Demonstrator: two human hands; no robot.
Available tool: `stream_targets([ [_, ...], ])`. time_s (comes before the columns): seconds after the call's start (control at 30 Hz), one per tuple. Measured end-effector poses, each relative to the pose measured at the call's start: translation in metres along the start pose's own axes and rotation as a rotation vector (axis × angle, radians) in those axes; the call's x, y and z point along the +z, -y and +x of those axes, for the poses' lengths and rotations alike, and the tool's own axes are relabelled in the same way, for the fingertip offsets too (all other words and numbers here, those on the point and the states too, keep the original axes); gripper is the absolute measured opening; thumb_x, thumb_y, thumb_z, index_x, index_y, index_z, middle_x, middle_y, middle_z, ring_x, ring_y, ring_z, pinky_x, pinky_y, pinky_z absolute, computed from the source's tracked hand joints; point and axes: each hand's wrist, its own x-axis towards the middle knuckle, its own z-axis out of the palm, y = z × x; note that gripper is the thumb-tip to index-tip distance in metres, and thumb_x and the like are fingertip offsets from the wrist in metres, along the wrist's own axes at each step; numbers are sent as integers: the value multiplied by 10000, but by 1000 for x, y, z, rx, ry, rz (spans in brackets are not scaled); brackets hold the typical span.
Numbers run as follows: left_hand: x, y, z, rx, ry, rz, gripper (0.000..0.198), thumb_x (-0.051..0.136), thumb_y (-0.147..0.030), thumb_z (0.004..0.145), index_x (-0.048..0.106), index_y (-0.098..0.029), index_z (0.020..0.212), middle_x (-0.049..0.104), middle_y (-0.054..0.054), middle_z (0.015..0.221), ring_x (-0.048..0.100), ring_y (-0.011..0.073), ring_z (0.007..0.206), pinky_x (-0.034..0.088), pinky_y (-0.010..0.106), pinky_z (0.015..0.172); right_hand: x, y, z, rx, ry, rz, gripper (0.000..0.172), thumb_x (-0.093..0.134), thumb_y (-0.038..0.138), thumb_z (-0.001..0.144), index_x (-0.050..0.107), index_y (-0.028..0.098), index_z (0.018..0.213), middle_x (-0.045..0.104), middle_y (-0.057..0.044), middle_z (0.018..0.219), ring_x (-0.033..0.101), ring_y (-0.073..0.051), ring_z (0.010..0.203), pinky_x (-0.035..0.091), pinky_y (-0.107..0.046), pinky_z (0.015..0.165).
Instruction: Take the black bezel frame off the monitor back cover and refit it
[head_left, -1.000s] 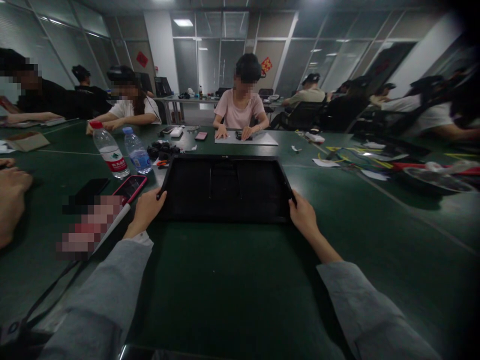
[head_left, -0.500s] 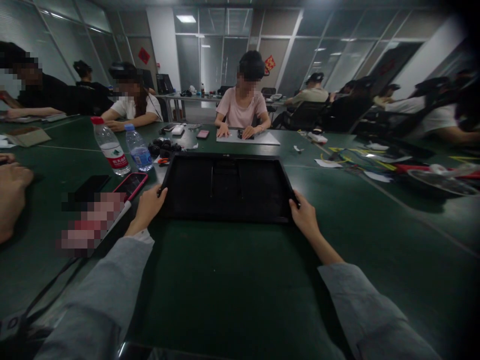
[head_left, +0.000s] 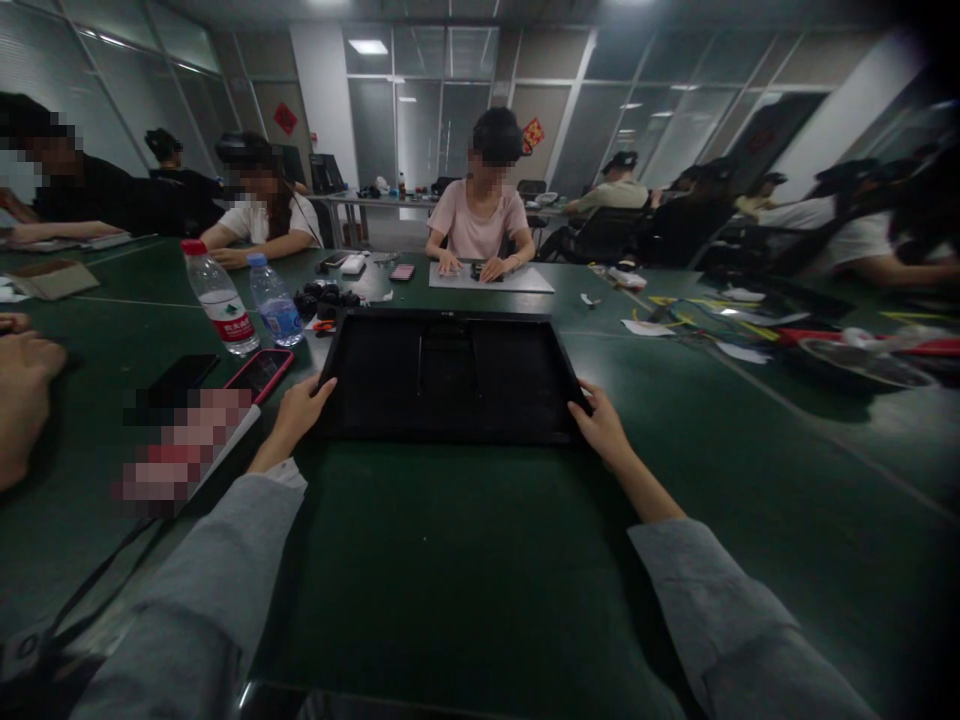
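A black, shallow, tray-like panel (head_left: pixel 375 385) with a raised rim lies in front of me over the green table, its long side across my view. Two thin parallel lines and a darker rectangular part show in its middle; I cannot tell its exact kind. Closed on its left edge is my left hand (head_left: pixel 298 412), thumb on top of the rim. My right hand (head_left: pixel 602 425) grips the right edge near the front corner, thumb over the rim and fingers partly hidden. Both forearms are in grey sleeves.
Left of the panel stand a red-capped bottle (head_left: pixel 223 305) and a blue-capped bottle (head_left: pixel 274 305). Near them lie a pink-edged phone (head_left: pixel 260 376) and a dark flat object (head_left: pixel 180 378). Another person's hand (head_left: pixel 26 390) rests far left. A wide pan (head_left: pixel 855 365) and cables lie right.
My view has shifted slightly, moving the background a little left and down. Both hands keep their hold on the panel's edges; the right hand appears slightly further left.
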Motion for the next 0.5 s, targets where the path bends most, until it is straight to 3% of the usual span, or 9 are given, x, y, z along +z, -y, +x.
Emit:
stream_targets([
  [0.1,-1,7,2,29,15,-101,654,537,-591,903,702,-137,1345,767,121,1228,706,329,1107,526,392,936,-15,13,-4,201,129,144,773,742,548,781,509,247,1454,747,-109,1078,735,-314,939,630,-545,871],
  [0.2,0,5,-1,36,49,-221,741,596,-685,820,749,-98,1247,790,116,1131,721,335,1023,549,390,885,-28,25,-8,273,228,214,698,784,553,775,593,273,1385,749,-97,1157,743,-305,958,653,-481,837],
  [0.3,2,-2,-5,28,81,-291,799,635,-752,764,771,-95,1196,798,102,1056,725,324,944,564,381,825,-32,29,-10,264,142,259,718,819,521,736,614,284,1382,725,-84,1261,732,-310,1044,649,-461,872],
  [0.4,5,-5,-6,24,89,-269,767,615,-736,809,761,-118,1239,797,93,1053,722,314,952,564,382,837,-27,23,-7,257,16,317,809,842,477,678,596,282,1423,742,-74,1216,734,-310,1029,644,-474,886],
  [0.5,9,-1,-1,41,-4,-187,675,552,-677,882,768,-130,1214,782,118,1130,708,308,1030,543,405,940,-26,11,-2,197,-46,347,810,847,448,654,616,262,1407,762,-71,1126,740,-296,982,642,-476,886],
])
